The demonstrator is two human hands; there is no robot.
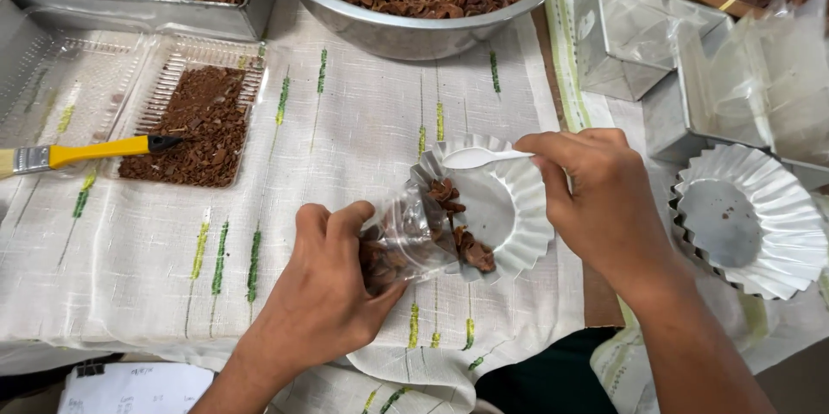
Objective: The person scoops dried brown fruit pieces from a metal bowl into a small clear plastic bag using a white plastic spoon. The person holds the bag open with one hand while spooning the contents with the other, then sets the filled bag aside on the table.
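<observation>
My left hand [324,280] grips a small clear plastic bag [401,237] that lies on its side with brown dried pieces inside. The bag's mouth rests against a white fluted dish [518,207], tilted up on its edge, where a few brown pieces [466,246] sit at the rim. My right hand [600,198] holds a white plastic spoon [475,157] over the top of that dish, and its palm steadies the dish's right side.
A large metal bowl [414,34] of brown dried pieces stands at the back. A clear tray [186,64] with brown crumbs and a yellow-handled brush [82,153] lies at the left. A second fluted dish [777,207], clear bags and metal boxes [617,25] are at the right.
</observation>
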